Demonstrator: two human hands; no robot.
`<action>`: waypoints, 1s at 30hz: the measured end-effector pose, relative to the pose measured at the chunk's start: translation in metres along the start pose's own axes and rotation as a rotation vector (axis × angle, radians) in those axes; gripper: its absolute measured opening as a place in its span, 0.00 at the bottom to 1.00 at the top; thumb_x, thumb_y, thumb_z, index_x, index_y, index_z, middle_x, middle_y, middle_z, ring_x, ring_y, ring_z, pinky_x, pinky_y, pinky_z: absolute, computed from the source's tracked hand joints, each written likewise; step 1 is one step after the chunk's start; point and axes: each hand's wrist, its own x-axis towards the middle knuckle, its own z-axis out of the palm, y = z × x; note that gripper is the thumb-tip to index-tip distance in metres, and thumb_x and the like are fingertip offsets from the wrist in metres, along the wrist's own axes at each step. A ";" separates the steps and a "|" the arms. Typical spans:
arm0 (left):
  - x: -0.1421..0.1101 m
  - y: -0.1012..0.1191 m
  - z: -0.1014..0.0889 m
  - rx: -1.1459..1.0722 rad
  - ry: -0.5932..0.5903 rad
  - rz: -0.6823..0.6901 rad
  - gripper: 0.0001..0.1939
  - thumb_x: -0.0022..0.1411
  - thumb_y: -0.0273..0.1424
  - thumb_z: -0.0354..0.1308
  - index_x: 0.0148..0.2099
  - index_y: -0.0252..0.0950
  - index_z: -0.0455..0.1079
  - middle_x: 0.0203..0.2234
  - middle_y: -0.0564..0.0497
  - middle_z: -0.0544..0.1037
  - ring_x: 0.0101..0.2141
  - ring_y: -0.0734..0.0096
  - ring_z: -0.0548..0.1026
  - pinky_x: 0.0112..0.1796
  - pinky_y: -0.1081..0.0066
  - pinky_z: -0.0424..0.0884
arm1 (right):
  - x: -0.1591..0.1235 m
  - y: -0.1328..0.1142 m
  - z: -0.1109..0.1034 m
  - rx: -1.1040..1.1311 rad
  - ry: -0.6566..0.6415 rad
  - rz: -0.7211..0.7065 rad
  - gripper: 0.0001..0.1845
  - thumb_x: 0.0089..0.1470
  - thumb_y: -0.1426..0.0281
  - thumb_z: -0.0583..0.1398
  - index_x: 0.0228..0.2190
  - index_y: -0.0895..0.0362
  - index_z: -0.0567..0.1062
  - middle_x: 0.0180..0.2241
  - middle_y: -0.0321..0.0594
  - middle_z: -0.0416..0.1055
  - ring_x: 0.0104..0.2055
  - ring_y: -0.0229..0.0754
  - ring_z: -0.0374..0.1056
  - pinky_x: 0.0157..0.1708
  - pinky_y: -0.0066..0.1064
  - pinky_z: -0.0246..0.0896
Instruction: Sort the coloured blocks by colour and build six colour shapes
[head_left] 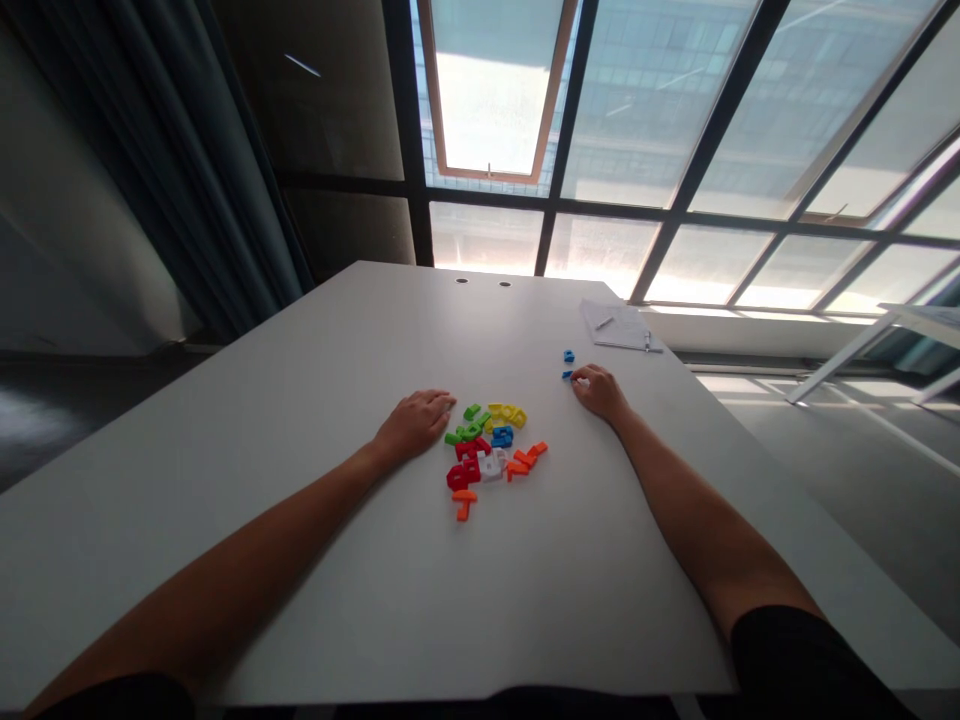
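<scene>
Right grip: The right grip (598, 390) is narrow, thumb and fingers drawn together, tips at a small blue piece (567, 375); cannot tell whether they pinch it or only touch it.
Blue piece: just left of the right grip's fingertips, low on the desk (315, 420); small, angular, its outline partly hard to read.
Second blue piece: The second blue piece (569, 356) lies just beyond the first, near the right grip's fingertips; blocky, with a dark notch or gap.
Left grip: The left grip (414, 424) rests palm down, fingers stretched out and loosely together, just left of the pile.
Pile: between the two grips, nearer the left; green pieces (469, 429) sit closest to the left grip, yellow pieces (508, 414) farther right, a blue cluster (502, 436) below them.
Pile, near side: red pieces (465, 472) and white pieces (491, 464) crowd together, orange pieces (527, 458) to their right, an orange pair (463, 500) nearest the body.
Make: smooth, plastic-looking, chunky, with straight bars, bends and openings.
Paper: thin, flat white paper (622, 332) beyond and right of the right grip, a slim pen (604, 323) on it.
Surface: smooth, pale and matt under both grips.
</scene>
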 end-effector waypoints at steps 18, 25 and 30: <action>-0.002 0.007 -0.005 0.027 0.007 -0.010 0.23 0.77 0.33 0.52 0.65 0.41 0.80 0.65 0.41 0.82 0.65 0.48 0.78 0.66 0.48 0.75 | 0.022 -0.024 0.006 -0.283 -0.248 0.078 0.31 0.78 0.53 0.52 0.72 0.50 0.74 0.81 0.51 0.58 0.76 0.67 0.58 0.70 0.63 0.60; -0.002 0.008 -0.004 0.018 0.014 -0.016 0.22 0.77 0.33 0.52 0.65 0.42 0.80 0.65 0.41 0.82 0.65 0.49 0.78 0.66 0.48 0.75 | 0.018 -0.019 0.011 -0.293 -0.134 0.178 0.32 0.76 0.57 0.53 0.72 0.57 0.73 0.79 0.58 0.61 0.76 0.68 0.58 0.71 0.63 0.58; -0.002 0.010 -0.005 0.020 0.000 -0.024 0.23 0.77 0.34 0.52 0.66 0.41 0.80 0.66 0.41 0.81 0.65 0.48 0.78 0.66 0.47 0.75 | 0.020 -0.019 0.010 -0.276 -0.225 0.083 0.33 0.78 0.56 0.51 0.75 0.54 0.70 0.79 0.53 0.61 0.78 0.66 0.55 0.73 0.62 0.56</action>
